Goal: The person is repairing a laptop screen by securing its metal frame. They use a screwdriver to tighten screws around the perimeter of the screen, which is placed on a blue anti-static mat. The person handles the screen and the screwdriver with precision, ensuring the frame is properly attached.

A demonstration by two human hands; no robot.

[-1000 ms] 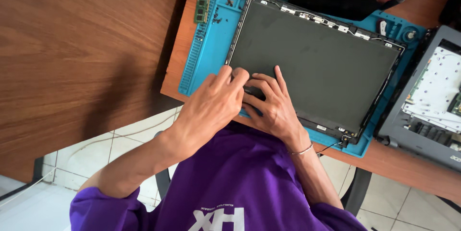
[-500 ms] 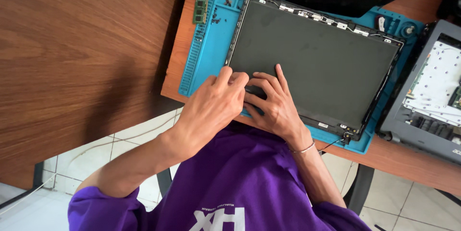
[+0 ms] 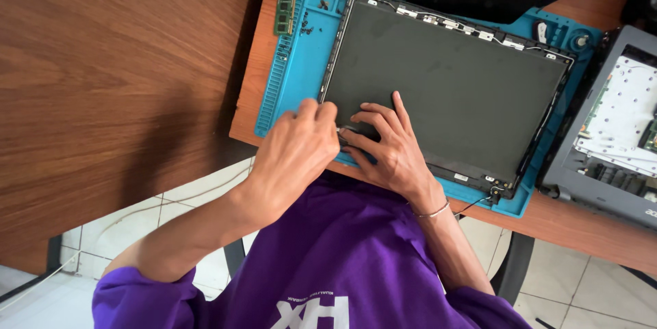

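I see one dark matte laptop screen panel (image 3: 448,89) flat on blue ribbed mat (image 3: 291,69). At panel's near-left corner: left hand (image 3: 294,154) curled, fingertips pinched; held item hidden, can't tell. Right hand (image 3: 390,148) flat, fingers spread on panel. One green memory stick (image 3: 284,12) left of panel; grey laptop base (image 3: 616,124) right, cut off

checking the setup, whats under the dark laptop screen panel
A blue work mat lies under the screen panel, showing around its edges. Both hands cover the panel's near corner.
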